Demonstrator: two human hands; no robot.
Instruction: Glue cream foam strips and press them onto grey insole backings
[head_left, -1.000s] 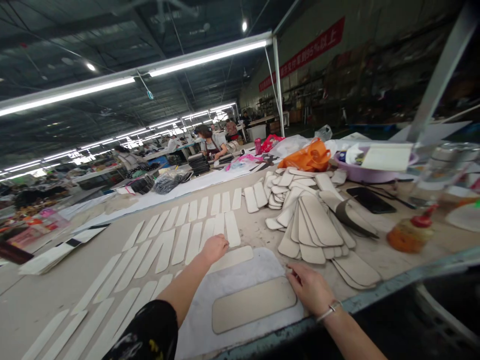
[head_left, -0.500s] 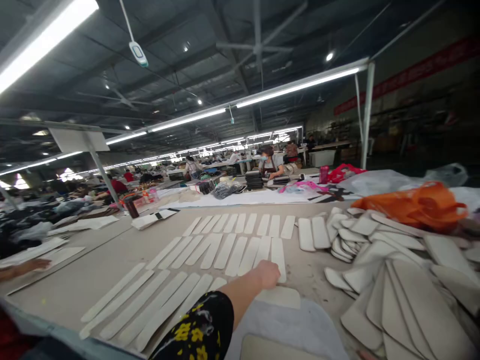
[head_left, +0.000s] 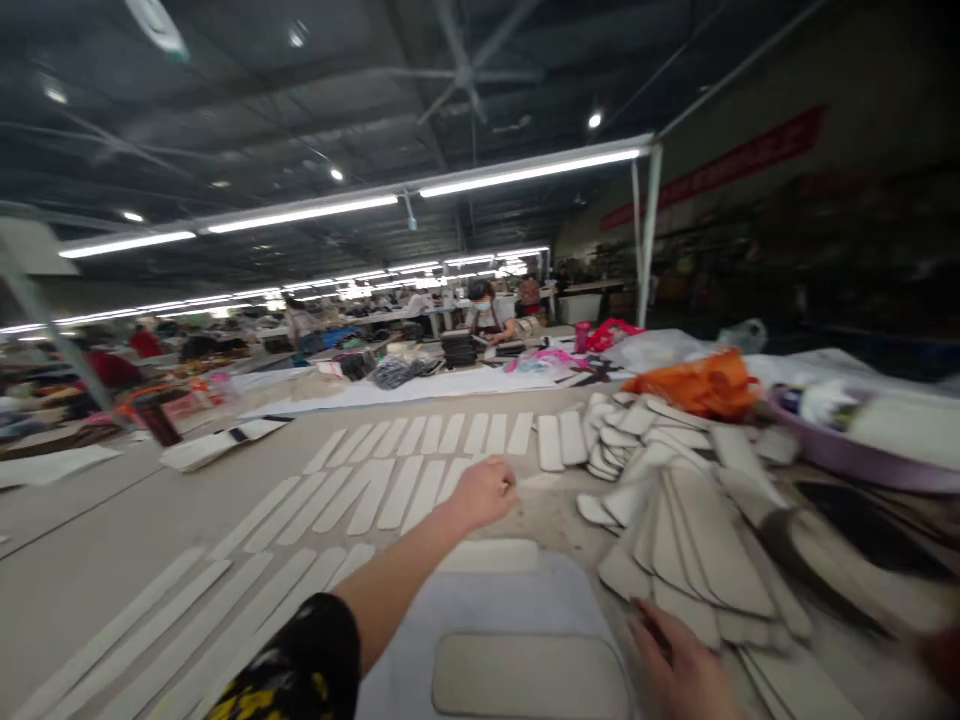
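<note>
My left hand is over the right end of the middle row of pale strips, its fingers curled together. A blurred pale strip seems to stick out from its fingertips. Just below lies a crosswise pale panel at the upper edge of a white sheet. A larger beige rounded panel rests on that sheet. My right hand, partly cut off at the bottom, is beside the fanned pile of beige panels, thumb and forefinger apart; nothing shows between them.
Long pale strips form the nearest row, shorter ones the far row. Loose pale pieces, an orange bag and a lilac basin are to the right. A co-worker sits behind dark stacks across the table.
The view has swung right. My left hand has lifted a little from the middle row's last strip, and a pale shape now shows beside its fingers. My right hand has come into fuller view.
</note>
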